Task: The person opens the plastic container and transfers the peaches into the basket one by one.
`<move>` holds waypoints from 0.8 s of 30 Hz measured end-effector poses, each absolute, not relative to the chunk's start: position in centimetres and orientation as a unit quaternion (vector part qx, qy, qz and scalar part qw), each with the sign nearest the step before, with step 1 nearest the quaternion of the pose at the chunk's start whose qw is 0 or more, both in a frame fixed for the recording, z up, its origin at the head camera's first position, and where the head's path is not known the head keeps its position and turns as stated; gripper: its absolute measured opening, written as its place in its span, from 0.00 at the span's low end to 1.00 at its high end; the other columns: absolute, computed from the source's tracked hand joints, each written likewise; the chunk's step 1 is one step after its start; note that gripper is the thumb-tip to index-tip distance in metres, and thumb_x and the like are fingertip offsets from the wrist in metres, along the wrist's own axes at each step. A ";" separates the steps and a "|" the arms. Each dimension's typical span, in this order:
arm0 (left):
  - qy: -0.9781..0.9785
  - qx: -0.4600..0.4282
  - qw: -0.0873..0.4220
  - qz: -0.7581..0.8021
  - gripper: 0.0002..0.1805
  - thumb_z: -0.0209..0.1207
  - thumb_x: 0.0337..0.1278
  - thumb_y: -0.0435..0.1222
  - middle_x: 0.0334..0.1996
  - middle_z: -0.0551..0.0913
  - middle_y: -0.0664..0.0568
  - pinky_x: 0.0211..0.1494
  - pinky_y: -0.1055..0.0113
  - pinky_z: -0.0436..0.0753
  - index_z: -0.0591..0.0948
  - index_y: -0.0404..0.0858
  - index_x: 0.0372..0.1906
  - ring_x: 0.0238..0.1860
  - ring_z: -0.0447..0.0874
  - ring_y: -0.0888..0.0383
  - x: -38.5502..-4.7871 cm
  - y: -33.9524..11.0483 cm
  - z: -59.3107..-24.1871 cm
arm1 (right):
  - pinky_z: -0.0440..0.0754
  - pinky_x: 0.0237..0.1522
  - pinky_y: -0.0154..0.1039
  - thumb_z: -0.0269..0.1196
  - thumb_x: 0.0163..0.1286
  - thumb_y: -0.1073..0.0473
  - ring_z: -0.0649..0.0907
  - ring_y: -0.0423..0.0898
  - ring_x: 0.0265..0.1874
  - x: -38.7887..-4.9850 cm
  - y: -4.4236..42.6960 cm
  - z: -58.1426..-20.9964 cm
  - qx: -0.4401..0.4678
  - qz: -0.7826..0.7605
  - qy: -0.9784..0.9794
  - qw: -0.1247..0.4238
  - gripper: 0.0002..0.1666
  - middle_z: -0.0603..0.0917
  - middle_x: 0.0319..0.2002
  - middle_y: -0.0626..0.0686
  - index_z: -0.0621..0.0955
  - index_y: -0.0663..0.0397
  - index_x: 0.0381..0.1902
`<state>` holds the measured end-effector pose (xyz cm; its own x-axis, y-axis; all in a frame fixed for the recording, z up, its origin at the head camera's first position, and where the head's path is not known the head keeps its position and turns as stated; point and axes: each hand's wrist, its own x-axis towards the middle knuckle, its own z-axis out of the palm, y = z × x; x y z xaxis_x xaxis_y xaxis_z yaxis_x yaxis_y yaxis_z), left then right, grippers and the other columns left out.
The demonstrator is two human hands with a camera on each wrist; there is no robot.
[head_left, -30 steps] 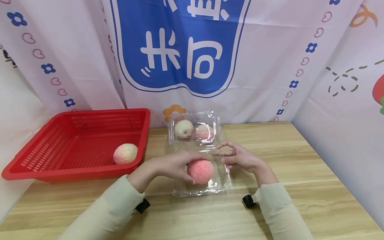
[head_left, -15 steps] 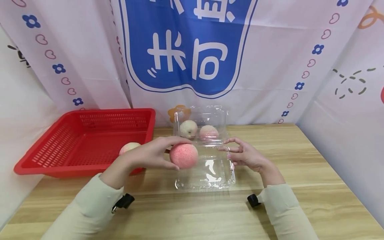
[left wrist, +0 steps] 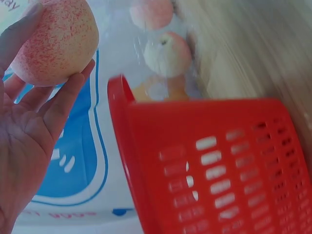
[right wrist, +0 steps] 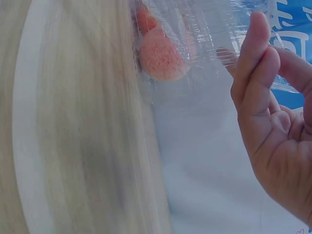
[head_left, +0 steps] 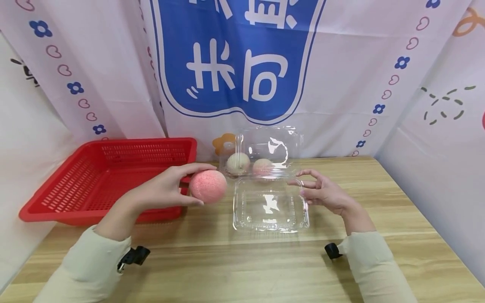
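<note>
My left hand (head_left: 161, 189) holds a pink and cream peach (head_left: 208, 186) between thumb and fingers, in front of the red basket's right end. The left wrist view shows the same peach (left wrist: 56, 41) in the fingers. My right hand (head_left: 329, 194) pinches the right edge of an opened clear plastic clamshell box (head_left: 270, 206), which looks raised off the table. Nothing lies in its near half. Behind its upright lid (head_left: 280, 147) sit a cream peach (head_left: 238, 163) and a pinker peach (head_left: 262, 167), seen through clear plastic. Whether another box surrounds them, I cannot tell.
A red slotted basket (head_left: 125, 216) stands on the left of the wooden table (head_left: 242, 269), partly hidden by my left hand. A white cloth with a blue print (head_left: 235, 63) hangs behind. White side walls border the table.
My left hand has carried the peach from over the clamshell's near half leftwards to the basket's side. My right hand has shifted right, moving the box with it; the two back peaches stay put.
</note>
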<state>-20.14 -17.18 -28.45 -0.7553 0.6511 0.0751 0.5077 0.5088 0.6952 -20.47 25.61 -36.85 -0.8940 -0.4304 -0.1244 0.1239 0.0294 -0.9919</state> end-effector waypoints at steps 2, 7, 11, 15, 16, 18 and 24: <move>0.870 0.313 0.099 0.367 0.42 0.77 0.43 0.40 0.61 0.77 0.50 0.50 0.57 0.88 0.72 0.50 0.68 0.60 0.78 0.47 -20.0 -17.8 -28.3 | 0.78 0.28 0.27 0.59 0.70 0.72 0.78 0.36 0.24 -20.4 26.1 -36.7 -0.112 -0.690 0.687 0.198 0.29 0.83 0.60 0.45 0.63 0.53 0.65; 0.887 0.273 0.095 0.360 0.43 0.78 0.41 0.42 0.61 0.77 0.52 0.50 0.55 0.88 0.71 0.57 0.67 0.60 0.78 0.48 -19.9 -19.1 -28.0 | 0.81 0.30 0.26 0.56 0.71 0.73 0.80 0.35 0.25 -20.4 27.6 -36.3 -0.128 -0.702 0.675 0.186 0.27 0.85 0.56 0.40 0.65 0.51 0.62; 0.891 0.265 0.084 0.359 0.43 0.77 0.43 0.42 0.60 0.78 0.53 0.49 0.57 0.88 0.71 0.58 0.68 0.59 0.78 0.49 -20.0 -20.3 -27.9 | 0.83 0.30 0.27 0.56 0.71 0.73 0.81 0.35 0.25 -20.3 29.0 -36.1 -0.141 -0.709 0.668 0.178 0.25 0.85 0.57 0.40 0.66 0.50 0.61; 0.900 0.247 0.061 0.354 0.43 0.77 0.44 0.43 0.59 0.78 0.55 0.46 0.60 0.88 0.71 0.59 0.68 0.58 0.78 0.51 -19.8 -21.6 -27.7 | 0.84 0.31 0.28 0.56 0.72 0.73 0.82 0.35 0.26 -20.1 30.6 -35.9 -0.152 -0.711 0.665 0.171 0.25 0.85 0.57 0.40 0.66 0.51 0.61; 0.903 0.241 0.054 0.353 0.43 0.77 0.43 0.43 0.59 0.78 0.55 0.45 0.60 0.88 0.71 0.58 0.68 0.58 0.78 0.51 -19.8 -22.0 -27.6 | 0.84 0.31 0.28 0.55 0.72 0.74 0.82 0.35 0.26 -20.0 31.0 -35.8 -0.155 -0.713 0.662 0.170 0.24 0.85 0.57 0.41 0.66 0.51 0.61; 0.908 0.232 0.046 0.345 0.44 0.77 0.43 0.44 0.60 0.78 0.54 0.45 0.61 0.88 0.70 0.57 0.69 0.58 0.77 0.51 -19.6 -22.7 -27.6 | 0.85 0.32 0.29 0.54 0.72 0.74 0.82 0.35 0.27 -19.9 31.8 -35.7 -0.165 -0.718 0.655 0.168 0.24 0.85 0.57 0.42 0.67 0.50 0.61; 0.915 0.220 0.038 0.336 0.43 0.77 0.44 0.43 0.61 0.77 0.53 0.47 0.62 0.88 0.70 0.55 0.69 0.60 0.76 0.51 -19.8 -24.2 -27.9 | 0.86 0.31 0.31 0.50 0.73 0.77 0.84 0.38 0.28 -19.7 34.3 -35.3 -0.189 -0.739 0.625 0.168 0.24 0.84 0.59 0.45 0.67 0.51 0.61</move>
<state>-19.76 -24.20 -27.88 -0.9003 0.4281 0.0784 0.3770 0.6773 0.6317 -19.70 34.30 -35.29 -0.8716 -0.4853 0.0694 0.0122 -0.1630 -0.9866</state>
